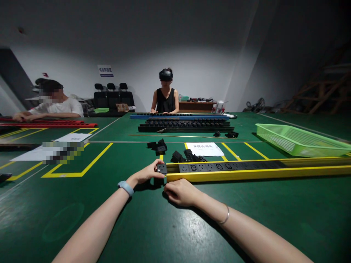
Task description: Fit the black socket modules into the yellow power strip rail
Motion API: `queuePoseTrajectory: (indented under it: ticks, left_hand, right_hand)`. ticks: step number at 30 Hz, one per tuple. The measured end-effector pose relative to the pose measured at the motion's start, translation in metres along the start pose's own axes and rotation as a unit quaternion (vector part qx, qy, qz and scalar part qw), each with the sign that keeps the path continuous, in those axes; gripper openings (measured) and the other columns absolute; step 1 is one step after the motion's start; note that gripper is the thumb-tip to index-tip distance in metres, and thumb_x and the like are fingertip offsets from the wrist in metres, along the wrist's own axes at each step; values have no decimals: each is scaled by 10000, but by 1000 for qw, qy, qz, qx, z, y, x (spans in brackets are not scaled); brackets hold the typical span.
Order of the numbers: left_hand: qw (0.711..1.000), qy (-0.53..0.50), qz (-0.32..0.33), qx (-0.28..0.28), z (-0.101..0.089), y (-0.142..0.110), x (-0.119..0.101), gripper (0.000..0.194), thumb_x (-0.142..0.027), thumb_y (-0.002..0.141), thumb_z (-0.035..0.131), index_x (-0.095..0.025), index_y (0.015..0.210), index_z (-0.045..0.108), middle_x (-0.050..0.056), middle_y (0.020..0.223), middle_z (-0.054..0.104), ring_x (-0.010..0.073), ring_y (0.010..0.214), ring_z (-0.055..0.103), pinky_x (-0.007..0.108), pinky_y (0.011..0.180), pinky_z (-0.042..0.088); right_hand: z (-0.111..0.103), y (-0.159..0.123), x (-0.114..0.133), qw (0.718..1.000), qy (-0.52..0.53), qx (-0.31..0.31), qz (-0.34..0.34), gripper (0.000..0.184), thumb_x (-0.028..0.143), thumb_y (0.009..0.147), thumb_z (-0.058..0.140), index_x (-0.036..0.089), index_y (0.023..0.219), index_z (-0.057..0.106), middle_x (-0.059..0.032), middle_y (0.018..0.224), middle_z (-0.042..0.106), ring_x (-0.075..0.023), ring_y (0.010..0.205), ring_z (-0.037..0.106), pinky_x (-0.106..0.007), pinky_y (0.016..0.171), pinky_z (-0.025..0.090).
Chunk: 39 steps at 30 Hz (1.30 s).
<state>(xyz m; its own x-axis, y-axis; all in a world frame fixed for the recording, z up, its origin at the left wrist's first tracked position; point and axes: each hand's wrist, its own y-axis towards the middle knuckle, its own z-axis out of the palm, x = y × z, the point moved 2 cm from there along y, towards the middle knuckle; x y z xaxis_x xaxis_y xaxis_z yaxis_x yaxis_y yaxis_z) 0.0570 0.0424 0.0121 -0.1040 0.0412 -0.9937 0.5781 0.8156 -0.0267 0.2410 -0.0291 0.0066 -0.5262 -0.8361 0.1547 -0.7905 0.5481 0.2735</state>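
Note:
My left hand pinches a black socket module between thumb and fingers, at the left end of a long yellow rail. Inside the rail's channel sits a row of black socket modules, with a gap between them and the held one. My right hand is curled closed just in front of the rail's left end, close to the table. Whatever its fingers may hold is hidden. Loose black modules lie behind the rail, and another small pile is farther left.
A light green basket stands at the right behind the rail. A white paper sign lies on the green table. Farther back are black rails and blue rails. One person faces me; another works beside red rails.

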Motion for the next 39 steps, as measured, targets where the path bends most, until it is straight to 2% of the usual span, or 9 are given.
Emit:
queuePoseTrajectory:
  ticks: [8,16,22,24,28,33,39]
  left_hand:
    - [1000,8,3,3,1,-2,-3,585,-231,610,781,-208,1105,469,-11,931,526,142,848,514,245,743,377]
    - [999,-38,6,16,-2,0,1,564,-196,619,766,-199,1122,512,18,994,571,168,942,548,265,820,403]
    - [997,-73,-6,-8,-8,3,5,383,-214,696,554,-185,1075,597,40,1062,604,171,994,546,265,857,402]
    - [998,-67,-10,-18,-9,3,4,401,-194,679,507,-189,1066,610,37,1062,612,167,994,549,254,841,409]
    - [997,-62,-7,-34,-8,2,3,421,-176,663,517,-192,1069,625,44,1098,619,179,1035,547,266,878,411]
    - [997,-76,6,-24,-7,3,3,448,-157,679,545,-191,1119,624,52,1167,610,195,1082,533,293,918,403]
    - [997,-80,5,-11,-8,2,4,507,-154,653,495,-204,1140,622,41,1172,618,181,1099,538,278,932,404]
  right_hand:
    - [0,0,0,1000,-6,-6,1,89,239,861,515,199,918,572,-4,793,656,-119,649,568,-233,576,303]
    - [0,-1,0,1000,-1,-4,-1,83,224,847,527,198,913,569,0,795,655,-118,656,570,-231,581,308]
    - [-2,0,1,1000,7,-3,7,87,226,848,544,197,923,577,1,812,661,-113,663,577,-223,583,313]
    - [-2,0,2,1000,9,-4,6,85,225,850,545,196,921,581,-2,813,662,-112,663,580,-222,583,315]
    - [-2,0,1,1000,9,-9,5,82,230,857,538,197,917,584,-4,804,664,-116,660,584,-225,581,316]
    - [-2,0,1,1000,14,-6,7,99,222,861,534,198,941,587,-7,823,670,-117,670,584,-223,591,324]
    - [-2,0,1,1000,9,-5,9,84,228,864,534,192,916,589,-9,807,668,-116,660,577,-223,585,314]
